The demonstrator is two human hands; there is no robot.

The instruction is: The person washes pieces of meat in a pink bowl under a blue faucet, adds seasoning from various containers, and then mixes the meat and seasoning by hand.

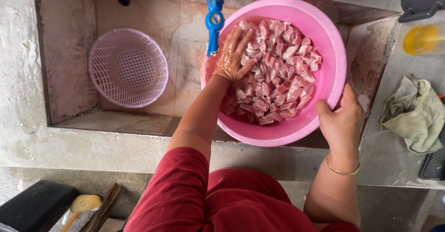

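A round pink plastic basin (324,51) sits tilted in a rough concrete sink (69,74), heaped with wet, glossy chunks of raw pink meat (278,74). The left hand (235,55) lies flat on the meat at the basin's left side, its fingers (241,39) spread apart and pressed into the pieces, closed on nothing. The right hand (340,118) grips the basin's smooth rim at the lower right, its fingers clamped over the edge with the thumb inside; a thin gold bracelet (342,170) circles the wrist. Just above the left fingers hangs a blue plastic tap (214,18). Well to the left of them, a pale pink slotted colander (128,68) leans in the sink's corner. Right of the right fingers, a crumpled greenish cloth (415,113) lies on the grey concrete table (384,157).
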